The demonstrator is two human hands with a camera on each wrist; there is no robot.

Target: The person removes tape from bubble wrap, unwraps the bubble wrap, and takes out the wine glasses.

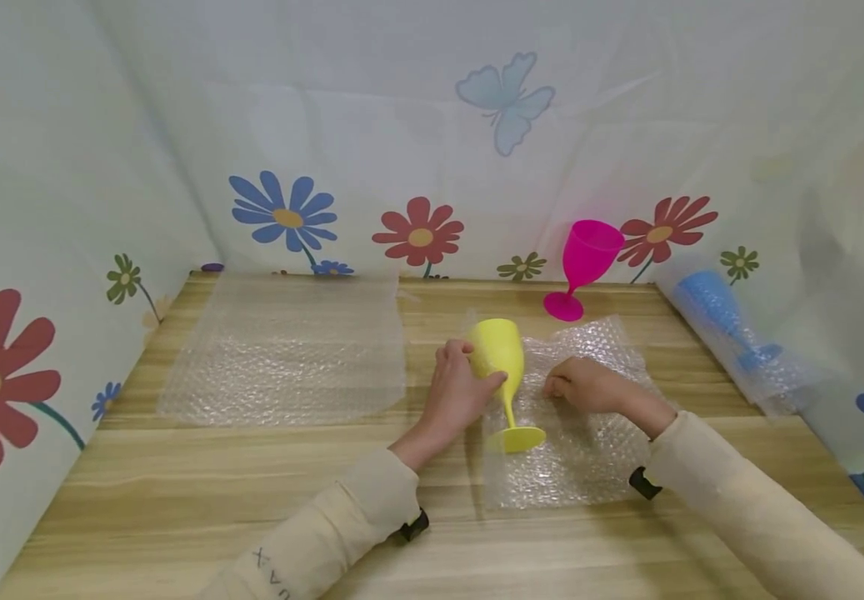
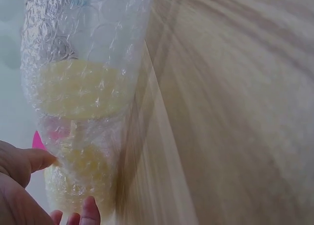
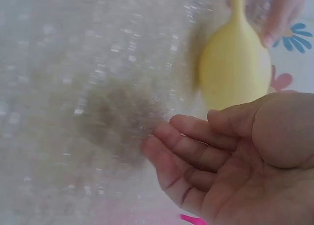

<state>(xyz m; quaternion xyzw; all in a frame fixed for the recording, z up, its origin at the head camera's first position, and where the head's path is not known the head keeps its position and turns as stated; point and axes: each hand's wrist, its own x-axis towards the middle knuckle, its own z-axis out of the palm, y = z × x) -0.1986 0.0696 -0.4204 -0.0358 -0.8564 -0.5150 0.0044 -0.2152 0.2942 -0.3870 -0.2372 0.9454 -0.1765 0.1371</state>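
Observation:
A yellow plastic goblet (image 1: 505, 350) lies tilted on a sheet of bubble wrap (image 1: 574, 475), its bowl toward the back. My left hand (image 1: 456, 396) holds it by the bowl, with the thumb near where bowl and stem meet. In the left wrist view, a raised flap of bubble wrap (image 2: 113, 38) covers the goblet's side, and the yellow foot (image 2: 81, 90) shows through. To the right of the goblet, my right hand (image 1: 589, 385) hovers over or touches the wrap; contact is unclear. Its fingers are loosely bent with nothing between them, as the right wrist view shows.
Behind the wrap stands a pink goblet (image 1: 589, 250). A blue goblet (image 1: 716, 304) in bubble wrap lies along the table's right edge. Another bubble wrap sheet (image 1: 289, 358) lies flat at the back left. Flower-printed fabric (image 1: 342, 125) borders the wooden table (image 1: 214, 500).

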